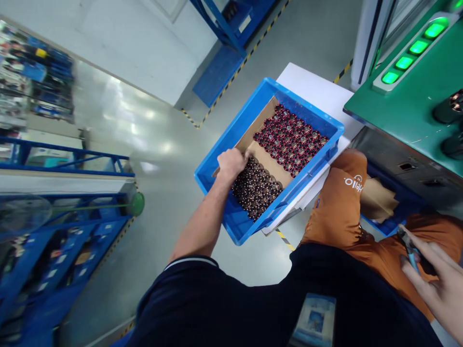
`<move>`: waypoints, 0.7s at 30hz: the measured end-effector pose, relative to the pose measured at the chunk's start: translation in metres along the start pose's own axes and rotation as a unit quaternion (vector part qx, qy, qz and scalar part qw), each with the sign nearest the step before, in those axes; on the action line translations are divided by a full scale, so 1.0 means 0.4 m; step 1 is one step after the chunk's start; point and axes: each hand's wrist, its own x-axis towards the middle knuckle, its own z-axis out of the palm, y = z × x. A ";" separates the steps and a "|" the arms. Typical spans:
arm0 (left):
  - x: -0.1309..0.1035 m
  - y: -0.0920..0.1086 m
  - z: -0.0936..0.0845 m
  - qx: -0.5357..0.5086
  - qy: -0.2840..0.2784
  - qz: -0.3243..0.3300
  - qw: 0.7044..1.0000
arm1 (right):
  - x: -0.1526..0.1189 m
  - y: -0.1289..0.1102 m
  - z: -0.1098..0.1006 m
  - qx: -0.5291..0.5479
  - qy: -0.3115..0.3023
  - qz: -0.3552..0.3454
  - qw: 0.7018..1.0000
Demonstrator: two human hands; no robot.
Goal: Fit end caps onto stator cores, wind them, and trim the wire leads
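A blue plastic crate [234, 230] holds many small wound motor stators. Those with red wire [289, 137] fill the far right side, while darker copper-brown ones [257, 185] lie nearer to me. Between and under them shows a brown cardboard sheet [272, 164]. Reaching into the crate, my left hand [231, 164] is closed at the cardboard's edge, beside the brown stators; its fingertips are partly hidden. Over my lap at the lower right, my right hand [436, 274] holds small blue-handled cutting pliers [411, 249], jaws pointing away from me.
The crate rests on a white surface [302, 79]. To the right stands a green bench [405, 103] with lit green buttons [404, 62] and dark cylindrical parts [448, 108]. Under it is another blue bin with cardboard [378, 198]. Blue racks [79, 231] stand left.
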 end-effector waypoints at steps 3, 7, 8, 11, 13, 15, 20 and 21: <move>-0.039 0.023 -0.070 -0.054 0.047 0.070 0.995 | 0.004 -0.015 0.012 -0.005 -0.031 -0.024 0.999; -0.097 0.182 -0.174 -0.199 0.131 0.228 0.944 | 0.041 -0.081 0.013 0.016 -0.028 -0.020 0.999; -0.116 0.247 -0.195 -0.243 0.142 0.309 0.909 | 0.052 -0.101 0.010 0.020 -0.035 -0.015 0.999; -0.190 0.475 -0.243 -0.330 0.165 0.599 0.710 | 0.075 -0.154 -0.004 0.026 -0.045 -0.005 0.999; -0.240 0.621 -0.255 -0.325 0.129 0.676 0.649 | 0.072 -0.179 -0.018 0.034 -0.040 -0.005 0.999; -0.274 0.733 -0.249 -0.299 0.091 0.698 0.644 | 0.056 -0.187 -0.032 0.045 -0.032 -0.003 0.998; -0.262 0.841 -0.211 -0.236 0.111 0.688 0.678 | -0.014 -0.139 -0.028 0.065 -0.008 0.043 0.997; -0.254 0.841 -0.211 -0.239 0.116 0.681 0.682 | -0.027 -0.126 -0.020 0.070 0.001 0.056 0.996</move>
